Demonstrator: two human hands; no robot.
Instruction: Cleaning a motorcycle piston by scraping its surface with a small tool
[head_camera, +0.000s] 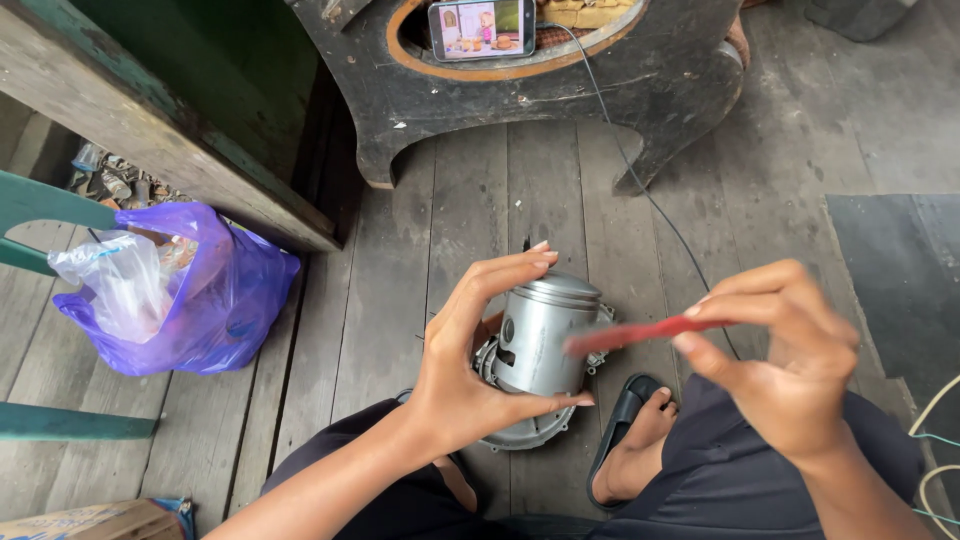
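My left hand (470, 350) grips a silver metal piston (545, 335), fingers on its crown and thumb under its skirt, held above my lap. A thin red strip-like tool (640, 332), blurred by motion, is pinched in my right hand (790, 355), and its tip lies across the piston's side. Under the piston a round grey metal engine cover (525, 425) lies on the wooden floor between my feet.
A purple plastic bag (200, 300) with clear bags inside sits at the left beside a wooden bench (150, 130). A phone (482, 28) with a lit screen leans in a dark wooden frame (540, 90) ahead, its cable (650, 195) running across the planks. My sandalled foot (635, 430) is below.
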